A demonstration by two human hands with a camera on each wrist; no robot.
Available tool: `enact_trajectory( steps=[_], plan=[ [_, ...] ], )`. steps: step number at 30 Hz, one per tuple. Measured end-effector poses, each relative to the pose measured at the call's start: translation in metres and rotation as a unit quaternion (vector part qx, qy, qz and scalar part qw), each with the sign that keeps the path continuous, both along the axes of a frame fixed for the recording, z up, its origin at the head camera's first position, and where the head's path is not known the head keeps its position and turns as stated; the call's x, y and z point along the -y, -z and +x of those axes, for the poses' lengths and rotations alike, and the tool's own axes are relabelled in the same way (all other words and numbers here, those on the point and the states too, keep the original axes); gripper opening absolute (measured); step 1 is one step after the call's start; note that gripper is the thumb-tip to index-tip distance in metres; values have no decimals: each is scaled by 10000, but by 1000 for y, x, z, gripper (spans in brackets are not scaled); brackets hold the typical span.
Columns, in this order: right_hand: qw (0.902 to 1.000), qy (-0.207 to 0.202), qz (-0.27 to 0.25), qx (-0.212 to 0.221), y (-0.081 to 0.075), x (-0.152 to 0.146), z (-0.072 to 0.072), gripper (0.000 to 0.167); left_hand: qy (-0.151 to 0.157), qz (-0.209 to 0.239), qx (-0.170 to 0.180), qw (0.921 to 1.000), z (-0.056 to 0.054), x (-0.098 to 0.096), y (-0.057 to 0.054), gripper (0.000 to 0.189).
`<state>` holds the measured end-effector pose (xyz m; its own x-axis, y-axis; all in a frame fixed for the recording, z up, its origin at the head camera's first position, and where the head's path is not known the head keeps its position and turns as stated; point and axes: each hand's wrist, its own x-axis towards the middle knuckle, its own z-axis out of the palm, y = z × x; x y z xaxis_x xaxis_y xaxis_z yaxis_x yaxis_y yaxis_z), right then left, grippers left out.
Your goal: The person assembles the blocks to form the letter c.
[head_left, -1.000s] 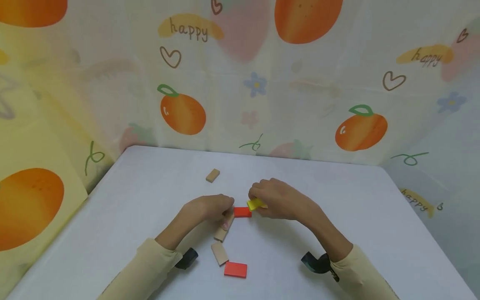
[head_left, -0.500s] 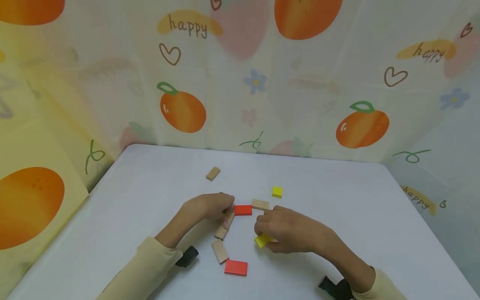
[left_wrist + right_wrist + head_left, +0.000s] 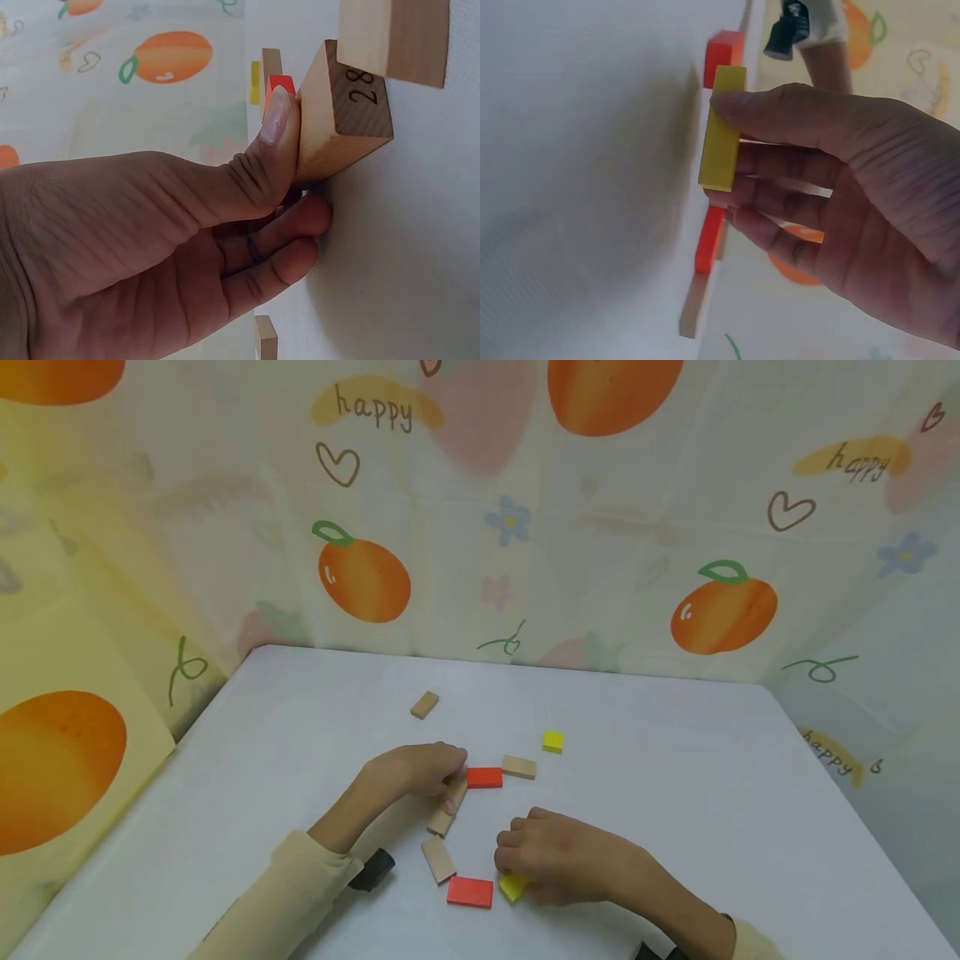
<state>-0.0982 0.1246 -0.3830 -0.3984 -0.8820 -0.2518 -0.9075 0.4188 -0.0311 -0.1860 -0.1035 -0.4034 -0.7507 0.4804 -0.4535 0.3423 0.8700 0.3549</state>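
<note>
My left hand (image 3: 414, 772) grips a plain wooden block (image 3: 444, 820) lying slantwise on the white table. In the left wrist view the thumb presses the side of that wooden block (image 3: 322, 120), which has dark printed digits on its end. My right hand (image 3: 570, 857) pinches a yellow block (image 3: 513, 887), just right of the nearer red block (image 3: 470, 892). The right wrist view has the thumb on the yellow block (image 3: 722, 142), held a little off the table. Another wooden block (image 3: 438, 860) lies between the gripped one and the nearer red block.
A second red block (image 3: 484, 777) lies beside the left fingertips, with a wooden block (image 3: 519, 767) at its right end. Farther back are a yellow block (image 3: 552, 742) and a lone wooden block (image 3: 425, 705). A fruit-printed cloth (image 3: 600, 543) hangs behind the table (image 3: 675, 760).
My right hand has come towards me from the far end of the row, carrying the yellow block, uncovering a wooden and a yellow block. My left hand stays put.
</note>
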Motion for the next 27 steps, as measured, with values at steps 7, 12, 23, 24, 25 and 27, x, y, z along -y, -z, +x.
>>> enact_trajectory(
  steps=[7,12,23,24,25,27],
  plan=[
    [9998,-169,-14,-124,7,1,1,22,-22,59,32,10000,-1,0,-2,29],
    [9998,-138,-35,-158,6,-2,-1,24,5,40,21,10000,-1,-1,-3,30],
    [9998,-159,-87,-92,8,-1,0,25,16,50,30,10000,1,-1,-4,30],
    [9998,-154,-78,-91,8,-1,0,25,10,59,31,10000,1,-1,-3,30],
    [9998,-156,-66,-105,8,-1,0,26,11,63,25,10000,1,0,-3,30],
    [9998,-151,-45,-132,8,0,1,27,20,54,15,10000,0,0,-2,29]
  ],
)
